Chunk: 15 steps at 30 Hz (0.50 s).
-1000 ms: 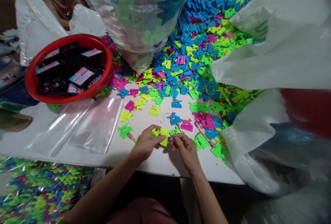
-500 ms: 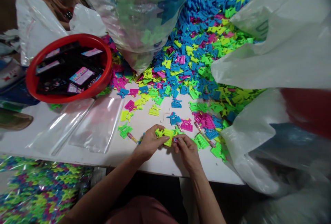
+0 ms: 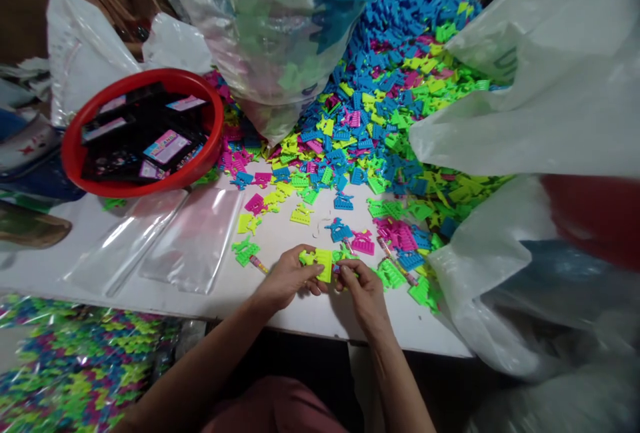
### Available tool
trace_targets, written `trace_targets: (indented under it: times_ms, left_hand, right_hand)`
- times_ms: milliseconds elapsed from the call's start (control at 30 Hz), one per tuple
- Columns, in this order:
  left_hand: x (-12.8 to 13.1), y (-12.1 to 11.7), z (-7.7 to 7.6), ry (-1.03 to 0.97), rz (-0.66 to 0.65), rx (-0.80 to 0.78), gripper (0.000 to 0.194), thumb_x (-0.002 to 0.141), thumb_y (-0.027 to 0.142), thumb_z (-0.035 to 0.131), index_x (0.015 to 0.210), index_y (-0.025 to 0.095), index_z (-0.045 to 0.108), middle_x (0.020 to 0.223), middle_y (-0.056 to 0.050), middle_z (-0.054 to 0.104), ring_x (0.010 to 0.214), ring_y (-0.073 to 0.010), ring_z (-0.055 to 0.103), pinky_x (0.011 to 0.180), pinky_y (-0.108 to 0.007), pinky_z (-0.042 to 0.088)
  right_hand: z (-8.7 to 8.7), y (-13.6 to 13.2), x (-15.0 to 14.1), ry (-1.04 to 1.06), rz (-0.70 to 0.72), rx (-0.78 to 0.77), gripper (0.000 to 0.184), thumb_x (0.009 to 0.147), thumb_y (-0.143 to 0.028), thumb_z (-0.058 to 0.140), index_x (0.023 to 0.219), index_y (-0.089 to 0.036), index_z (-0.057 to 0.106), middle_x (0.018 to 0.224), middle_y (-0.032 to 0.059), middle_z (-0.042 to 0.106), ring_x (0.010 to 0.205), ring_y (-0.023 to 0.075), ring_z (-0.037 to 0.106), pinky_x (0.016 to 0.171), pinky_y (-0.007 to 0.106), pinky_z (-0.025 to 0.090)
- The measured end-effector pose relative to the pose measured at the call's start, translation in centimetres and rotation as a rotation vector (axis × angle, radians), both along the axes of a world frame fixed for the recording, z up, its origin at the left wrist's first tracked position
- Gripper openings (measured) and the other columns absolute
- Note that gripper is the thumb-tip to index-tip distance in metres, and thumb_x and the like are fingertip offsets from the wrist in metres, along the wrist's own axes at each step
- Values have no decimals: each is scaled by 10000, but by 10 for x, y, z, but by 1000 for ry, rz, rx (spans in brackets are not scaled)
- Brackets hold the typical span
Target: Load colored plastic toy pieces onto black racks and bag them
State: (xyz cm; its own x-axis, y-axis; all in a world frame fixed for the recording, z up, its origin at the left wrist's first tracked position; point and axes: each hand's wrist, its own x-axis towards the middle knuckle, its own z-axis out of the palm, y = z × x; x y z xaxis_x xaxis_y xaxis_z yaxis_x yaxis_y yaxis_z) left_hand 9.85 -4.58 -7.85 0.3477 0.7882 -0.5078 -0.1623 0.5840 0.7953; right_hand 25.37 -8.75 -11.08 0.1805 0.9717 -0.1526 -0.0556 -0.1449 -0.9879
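My left hand (image 3: pixel 285 279) pinches a yellow plastic comb-like piece (image 3: pixel 320 262) just above the white table (image 3: pixel 210 289) near its front edge. My right hand (image 3: pixel 365 289) is closed close beside it, its fingertips on a small pink and green item that I cannot make out, touching the yellow piece's right side. Loose green, pink and blue plastic pieces (image 3: pixel 350 236) lie right behind both hands. A small striped stick (image 3: pixel 257 263) lies to the left of my left hand.
A big heap of coloured plastic pieces (image 3: pixel 390 79) fills the back. A red bowl (image 3: pixel 200 159) with dark packets stands at left. Flat clear bags (image 3: pixel 195 239) lie left of my hands. Large plastic sacks (image 3: pixel 540 86) stand behind and right. Packed pieces (image 3: pixel 75 366) lie below the table's edge.
Both hands have stayed at the same spot with the yellow piece; the fingers shifted slightly around it. The view has drifted a little.
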Motion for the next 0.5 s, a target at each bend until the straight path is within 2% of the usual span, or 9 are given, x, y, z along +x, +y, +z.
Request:
trace_targets:
  times_ms: [100, 200, 300, 367, 433, 500]
  left_hand:
    - [-7, 0, -5, 104, -27, 60, 392, 571, 319, 781, 862, 145, 584, 550, 2, 627, 465, -126, 586, 449, -201, 382]
    - [-14, 1, -8, 171, 24, 114, 291, 564, 255, 778, 798, 139, 649, 603, 6, 633, 528, -96, 567, 519, -200, 392]
    - [-16, 1, -4, 50, 43, 109, 344, 517, 214, 804, 833, 142, 691, 861, -42, 680, 682, -111, 602, 635, -223, 437]
    - [-14, 1, 0, -77, 35, 97, 335, 497, 256, 828, 773, 127, 689, 1064, -91, 649, 762, -128, 610, 677, -236, 450]
    - [-10, 1, 2, -150, 66, 68, 328, 528, 340, 825, 704, 115, 663, 1105, -110, 626, 758, -123, 601, 676, -240, 458]
    - [-7, 2, 1, -150, 113, 31, 348, 529, 349, 832, 718, 120, 649, 1015, -92, 644, 721, -112, 590, 655, -237, 462]
  right_hand:
    - [0, -1, -1, -19, -29, 2, 264, 780, -453, 643, 849, -199, 659, 603, -18, 605, 564, 131, 558, 581, 269, 471]
    - [4, -4, -2, -62, -49, 13, 252, 767, -440, 656, 851, -203, 670, 692, 3, 643, 595, 134, 576, 592, 269, 489]
    - [10, -6, -4, -91, 8, 11, 249, 759, -434, 665, 842, -200, 683, 703, 15, 653, 596, 140, 588, 590, 270, 506]
    - [13, -7, -6, -98, 11, 10, 252, 747, -431, 675, 836, -196, 689, 720, 27, 663, 594, 144, 594, 580, 270, 513]
    - [16, -7, -7, -91, -8, 12, 250, 733, -428, 684, 831, -198, 691, 749, 35, 675, 597, 147, 600, 576, 273, 523]
    - [16, -7, -7, -78, -10, 6, 246, 723, -426, 690, 825, -202, 693, 773, 40, 682, 614, 152, 609, 589, 277, 533]
